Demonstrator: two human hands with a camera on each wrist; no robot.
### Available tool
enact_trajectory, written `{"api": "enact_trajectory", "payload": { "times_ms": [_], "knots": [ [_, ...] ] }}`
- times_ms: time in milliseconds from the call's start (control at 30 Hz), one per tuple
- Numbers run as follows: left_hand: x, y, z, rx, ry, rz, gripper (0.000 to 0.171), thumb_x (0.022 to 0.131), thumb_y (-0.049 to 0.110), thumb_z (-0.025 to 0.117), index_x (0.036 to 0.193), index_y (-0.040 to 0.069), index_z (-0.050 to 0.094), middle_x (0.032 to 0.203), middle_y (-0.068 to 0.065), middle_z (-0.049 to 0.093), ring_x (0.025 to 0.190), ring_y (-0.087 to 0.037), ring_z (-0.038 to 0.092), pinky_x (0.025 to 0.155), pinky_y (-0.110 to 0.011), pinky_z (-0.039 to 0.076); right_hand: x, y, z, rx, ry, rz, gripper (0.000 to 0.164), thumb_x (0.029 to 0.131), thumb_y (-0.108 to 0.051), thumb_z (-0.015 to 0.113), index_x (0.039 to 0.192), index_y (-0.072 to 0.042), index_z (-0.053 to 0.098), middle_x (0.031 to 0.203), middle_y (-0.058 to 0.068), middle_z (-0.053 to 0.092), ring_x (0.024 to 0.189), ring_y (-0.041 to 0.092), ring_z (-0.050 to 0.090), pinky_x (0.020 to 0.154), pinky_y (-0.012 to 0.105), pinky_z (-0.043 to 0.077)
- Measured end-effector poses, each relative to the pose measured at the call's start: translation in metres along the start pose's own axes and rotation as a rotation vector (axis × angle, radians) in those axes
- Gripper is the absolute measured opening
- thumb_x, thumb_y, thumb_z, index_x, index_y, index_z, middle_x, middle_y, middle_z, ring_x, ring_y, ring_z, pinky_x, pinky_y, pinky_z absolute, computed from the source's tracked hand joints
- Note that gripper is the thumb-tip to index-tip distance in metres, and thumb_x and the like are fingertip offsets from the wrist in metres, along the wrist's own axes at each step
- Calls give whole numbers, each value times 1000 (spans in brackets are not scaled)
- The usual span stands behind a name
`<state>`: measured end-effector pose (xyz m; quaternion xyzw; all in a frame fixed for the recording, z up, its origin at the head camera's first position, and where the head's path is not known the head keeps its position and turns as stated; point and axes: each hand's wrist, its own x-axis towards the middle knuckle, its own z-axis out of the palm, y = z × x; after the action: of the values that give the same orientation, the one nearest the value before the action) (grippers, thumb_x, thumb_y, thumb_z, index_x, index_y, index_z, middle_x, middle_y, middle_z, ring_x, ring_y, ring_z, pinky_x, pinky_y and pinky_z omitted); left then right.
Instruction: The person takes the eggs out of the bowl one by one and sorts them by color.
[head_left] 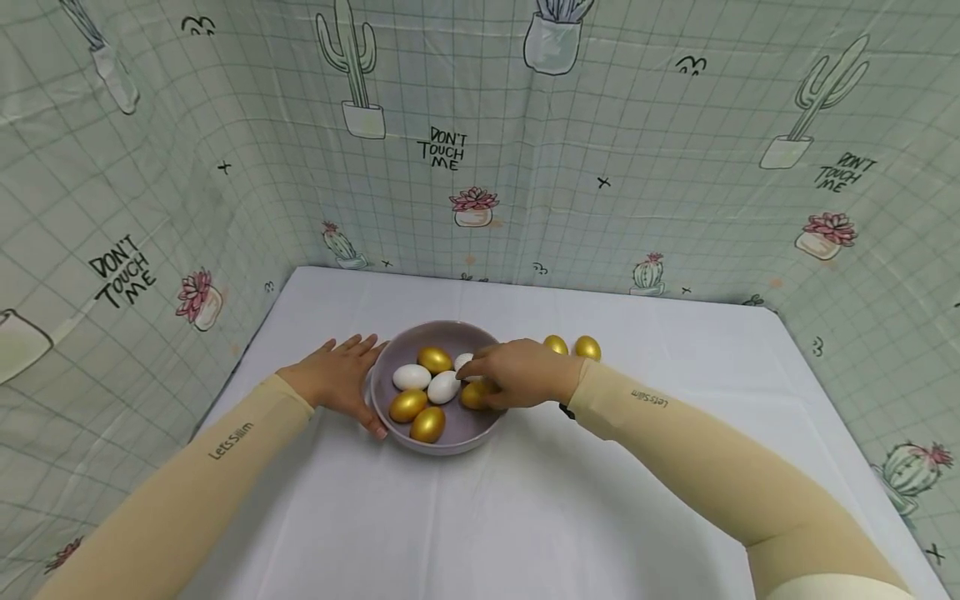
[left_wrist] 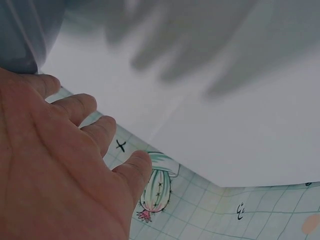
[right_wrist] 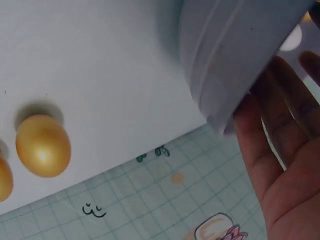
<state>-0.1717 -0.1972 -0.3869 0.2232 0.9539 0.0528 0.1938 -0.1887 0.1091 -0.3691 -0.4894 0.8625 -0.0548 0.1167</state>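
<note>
A mauve bowl (head_left: 438,448) on the white table holds several golden eggs (head_left: 427,425) and several white eggs (head_left: 412,377). My left hand (head_left: 337,382) rests against the bowl's left side, its fingers spread and its thumb low along the wall; the left wrist view shows the fingers (left_wrist: 97,132) beside the bowl. From the right, my right hand (head_left: 525,373) reaches over the rim. Its thumb and fingers pinch a golden egg (head_left: 476,396), partly covered by the hand. A white egg (head_left: 462,362) lies just under those fingertips. In the right wrist view the other fingers (right_wrist: 257,145) dip past the rim.
Two golden eggs (head_left: 588,347) lie on the white table (head_left: 675,467) to the right of the bowl, behind my right wrist. Grid cloth (head_left: 585,217) printed with cacti and lettering rises behind the table and at both sides.
</note>
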Motion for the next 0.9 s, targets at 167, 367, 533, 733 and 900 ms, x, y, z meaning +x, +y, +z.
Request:
{"api": "enact_trajectory", "payload": {
  "times_ms": [167,367,533,733,900],
  "knots": [
    [0,2,-1,2,-4,-3,139,53,75,83,157,2,26,159,-26,23,146,-47,18,113,-67,15,4,-3,8,-64,-3,-34,28,93,-23,72,121,-16,71,99,-4,64,79,9,58,69,26,53],
    [0,2,-2,8,-7,-5,139,54,75,83,157,1,26,159,-25,23,146,-46,18,113,-66,15,12,-5,14,-68,-22,-8,26,94,-23,71,120,-18,72,97,-4,65,81,11,58,72,28,53],
    [1,2,-1,19,-3,5,139,54,76,82,156,1,27,159,-26,24,145,-47,19,112,-67,16,18,-6,21,-27,-54,19,25,95,-21,69,119,-16,72,98,-3,65,82,11,58,78,27,51],
    [0,2,-1,13,-9,-3,139,54,76,82,157,1,26,159,-26,23,145,-48,19,112,-67,15,23,-8,26,59,-54,31,28,93,-23,71,120,-15,70,101,-4,64,85,11,55,82,25,48],
    [1,1,0,13,-4,0,139,54,76,82,156,1,26,159,-26,24,145,-48,19,112,-68,16,26,-10,28,117,-82,18,33,94,-22,70,127,-15,67,103,-5,66,86,12,54,84,26,47]
  ]
}}
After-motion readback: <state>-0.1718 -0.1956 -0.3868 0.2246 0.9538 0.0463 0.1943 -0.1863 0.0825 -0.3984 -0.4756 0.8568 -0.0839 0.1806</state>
